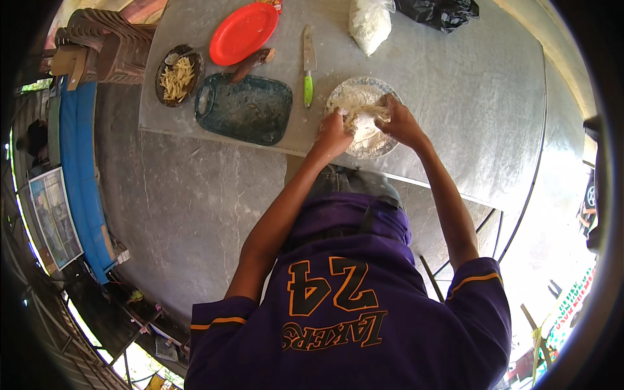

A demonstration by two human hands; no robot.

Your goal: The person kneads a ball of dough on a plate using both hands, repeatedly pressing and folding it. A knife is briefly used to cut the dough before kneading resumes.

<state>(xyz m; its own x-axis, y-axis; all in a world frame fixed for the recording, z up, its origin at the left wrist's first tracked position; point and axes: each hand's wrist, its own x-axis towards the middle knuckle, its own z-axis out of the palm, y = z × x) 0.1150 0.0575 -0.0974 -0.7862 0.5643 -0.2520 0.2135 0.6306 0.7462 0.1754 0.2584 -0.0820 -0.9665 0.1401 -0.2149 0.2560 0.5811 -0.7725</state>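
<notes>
A round plate of white flour lies near the table's front edge. Both my hands are over it. My left hand is at the plate's left side, fingers curled and dusted with flour. From the right, my right hand reaches in with its thumb and fingers pinched. Between them they grip a pale, flour-coated piece, stretched across above the flour; what it is cannot be made out. Left of the plate lies a kitchen knife with a light green handle, its blade pointing away from me.
A dark green chopping board lies left of the knife. Beyond it are a brown root-like piece, a red oval plate and a dark bowl of pale cut strips with a spoon. Farther back sit a plastic bag of white powder and a black plastic bag.
</notes>
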